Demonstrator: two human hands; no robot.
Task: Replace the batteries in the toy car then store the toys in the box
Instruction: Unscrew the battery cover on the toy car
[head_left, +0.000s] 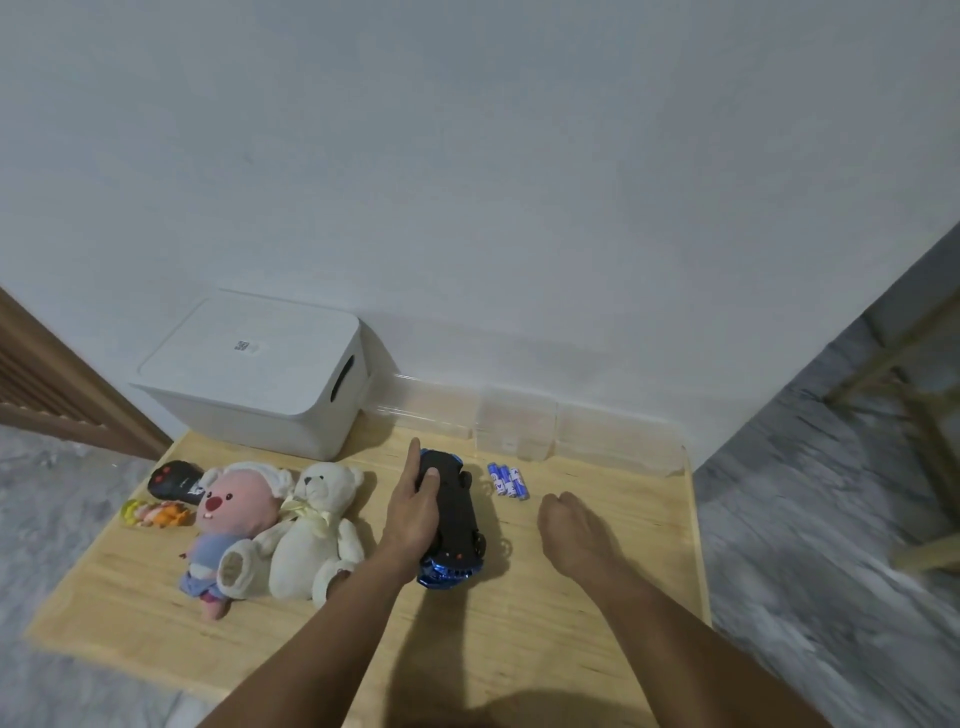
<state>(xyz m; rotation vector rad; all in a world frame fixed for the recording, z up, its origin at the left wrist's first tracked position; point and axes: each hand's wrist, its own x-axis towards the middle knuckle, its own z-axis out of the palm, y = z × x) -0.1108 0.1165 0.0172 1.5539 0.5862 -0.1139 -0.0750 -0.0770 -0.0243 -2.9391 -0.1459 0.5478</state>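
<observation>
- Head view: left hand (413, 512) grips toy car (453, 519), turned underside-up on table (519, 649).
- Right hand (563, 525) curled, holding nothing, just right of the grip.
- Batteries (508, 481) beyond that hand; a careless reach may roll them off.
- Box (249, 374) lidded, far-left of grip.

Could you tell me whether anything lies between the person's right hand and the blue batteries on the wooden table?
Nothing visible does. The right hand hovers with curled fingers just near of the three small blue batteries, with only bare light wooden table between them. The upturned blue toy car, held by the left hand, lies off to their left.
</observation>
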